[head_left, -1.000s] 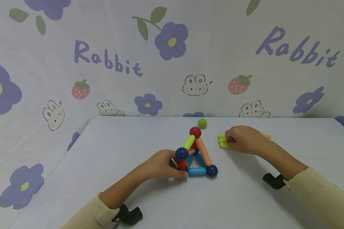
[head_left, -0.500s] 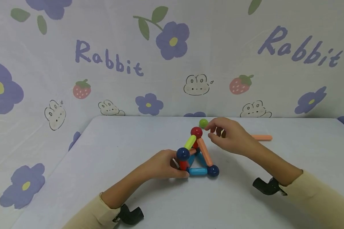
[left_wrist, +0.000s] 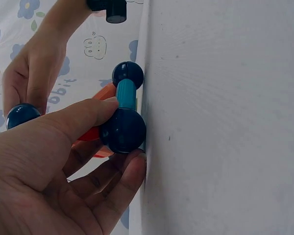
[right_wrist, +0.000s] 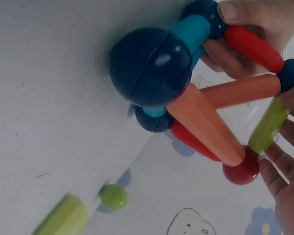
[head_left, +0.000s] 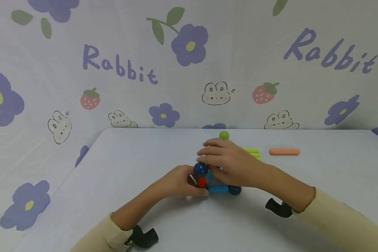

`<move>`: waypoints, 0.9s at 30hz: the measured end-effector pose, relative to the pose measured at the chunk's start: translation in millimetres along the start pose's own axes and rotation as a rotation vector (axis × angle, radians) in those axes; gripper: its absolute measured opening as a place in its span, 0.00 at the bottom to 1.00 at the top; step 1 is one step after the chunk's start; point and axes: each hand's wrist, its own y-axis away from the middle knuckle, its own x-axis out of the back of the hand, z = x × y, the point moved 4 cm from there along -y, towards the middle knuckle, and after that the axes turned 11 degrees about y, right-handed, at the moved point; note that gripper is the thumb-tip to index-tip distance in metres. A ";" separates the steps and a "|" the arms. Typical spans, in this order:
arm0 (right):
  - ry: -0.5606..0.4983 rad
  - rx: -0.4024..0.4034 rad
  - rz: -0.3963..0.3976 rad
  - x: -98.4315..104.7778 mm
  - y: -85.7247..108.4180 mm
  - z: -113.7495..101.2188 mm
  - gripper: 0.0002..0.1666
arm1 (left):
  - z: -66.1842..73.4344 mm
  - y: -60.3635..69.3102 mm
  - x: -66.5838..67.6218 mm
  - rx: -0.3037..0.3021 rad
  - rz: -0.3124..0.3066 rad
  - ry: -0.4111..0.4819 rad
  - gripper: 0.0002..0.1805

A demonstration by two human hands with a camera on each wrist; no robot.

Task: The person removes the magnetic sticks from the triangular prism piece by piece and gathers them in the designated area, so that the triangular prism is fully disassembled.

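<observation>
Backdrop (head_left: 239, 70): pale cloth rose behind the table (head_left: 129, 150)
Lettering (head_left: 85, 57): "Rabbit" appeared twice in purple
Flowers (head_left: 190, 46): purple, several showed yellow centres
Strawberries (head_left: 264, 93): two showed, red with green tops
Rabbit drawings (head_left: 216, 94): thin dark outlines marked the faces

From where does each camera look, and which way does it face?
Head: worn on the head, faces forward and down at the table; left hand, right hand and sleeves show.
Left wrist: on that wrist, faces a gripped dark blue ball; left hand close, right hand beyond.
Right wrist: on that wrist, faces the ball-and-stick frame; parts of both hands show.
Shared: head and right wrist views both show the green ball.
</observation>
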 end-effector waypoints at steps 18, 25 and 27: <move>-0.090 -0.050 -0.024 -3.6 0.5 3.9 0.16 | 0.6 2.2 2.1 -0.018 -0.002 0.007 0.14; -0.095 -0.110 0.058 0.2 0.1 9.1 0.22 | 2.5 3.1 1.7 -0.015 0.005 0.017 0.13; -0.087 -0.128 0.095 4.0 1.4 11.5 0.21 | 3.1 2.6 0.8 -0.020 0.000 0.015 0.12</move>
